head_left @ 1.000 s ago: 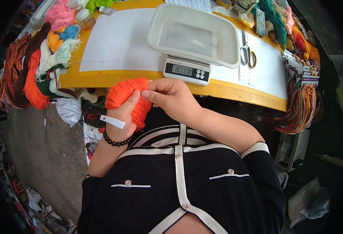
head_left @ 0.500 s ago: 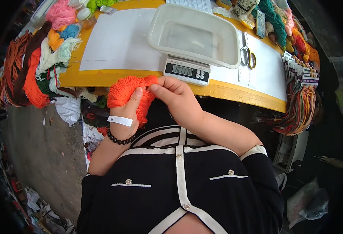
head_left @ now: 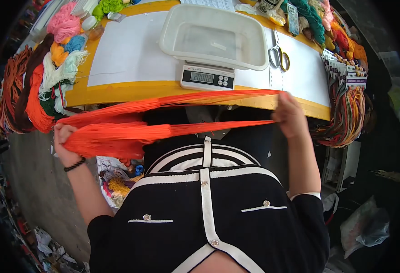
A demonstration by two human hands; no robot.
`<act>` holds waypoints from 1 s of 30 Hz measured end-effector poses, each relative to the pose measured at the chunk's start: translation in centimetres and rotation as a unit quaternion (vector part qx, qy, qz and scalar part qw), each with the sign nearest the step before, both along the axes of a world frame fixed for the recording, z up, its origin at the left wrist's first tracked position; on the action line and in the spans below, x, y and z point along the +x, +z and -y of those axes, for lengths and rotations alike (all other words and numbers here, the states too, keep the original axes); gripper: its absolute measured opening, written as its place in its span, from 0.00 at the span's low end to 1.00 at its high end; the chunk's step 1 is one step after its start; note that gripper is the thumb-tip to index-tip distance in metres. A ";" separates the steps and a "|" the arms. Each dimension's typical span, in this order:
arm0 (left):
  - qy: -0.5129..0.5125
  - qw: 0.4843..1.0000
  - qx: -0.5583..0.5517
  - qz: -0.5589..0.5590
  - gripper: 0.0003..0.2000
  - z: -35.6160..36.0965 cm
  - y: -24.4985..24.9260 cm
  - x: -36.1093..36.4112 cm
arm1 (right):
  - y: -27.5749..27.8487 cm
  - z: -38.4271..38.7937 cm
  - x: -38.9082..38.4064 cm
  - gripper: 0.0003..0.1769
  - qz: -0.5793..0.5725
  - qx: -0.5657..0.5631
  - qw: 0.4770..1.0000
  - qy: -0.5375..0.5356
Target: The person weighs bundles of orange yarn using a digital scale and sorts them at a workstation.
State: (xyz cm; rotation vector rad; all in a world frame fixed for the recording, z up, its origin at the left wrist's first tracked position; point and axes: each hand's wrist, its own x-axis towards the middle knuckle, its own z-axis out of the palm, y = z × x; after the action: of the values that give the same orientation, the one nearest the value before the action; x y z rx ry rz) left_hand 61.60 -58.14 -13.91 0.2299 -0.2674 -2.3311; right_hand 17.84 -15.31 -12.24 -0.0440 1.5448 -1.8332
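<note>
A bright orange-red skein of thread is stretched sideways in front of my body, opened into a long loop of two strands. My left hand is closed around its thick, bunched end at the left. At the other end my right hand, closed in a fist, grips the loop where it narrows. The upper strand passes in front of the yellow table edge; the lower one runs above my lap. Behind the skein stands a digital kitchen scale with a lit display, carrying a translucent white plastic tub.
Scissors lie on white paper right of the tub. Colored yarn skeins, including a pink one, crowd the left side. Thread bundles on cards hang over the right edge. A plastic bag is at lower right.
The bunched skein has been pulled out into a long loop. My left hand moved left and my right hand far right. The scale display changed from "HELLO" to digits.
</note>
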 end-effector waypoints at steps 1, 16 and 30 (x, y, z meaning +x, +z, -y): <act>-0.001 1.000 0.002 0.000 0.09 2.6 -1.2 2.8 | -1.0 -2.9 -1.7 0.08 0.002 -0.022 0.998 -0.064; 0.226 0.950 -0.036 0.211 0.08 6.6 -2.2 7.4 | 1.0 -17.7 -7.3 0.05 -0.144 -0.020 0.968 -0.207; -0.117 0.965 -0.113 0.206 0.08 -6.4 -3.5 -7.4 | 29.9 3.4 -0.7 0.13 -0.298 -0.310 0.898 0.093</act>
State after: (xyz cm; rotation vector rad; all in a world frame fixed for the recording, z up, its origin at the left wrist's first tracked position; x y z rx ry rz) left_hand 54.15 -51.73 -17.43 0.5977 -0.7983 -2.4388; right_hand 17.09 -18.68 17.64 -1.1037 1.1818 -2.1903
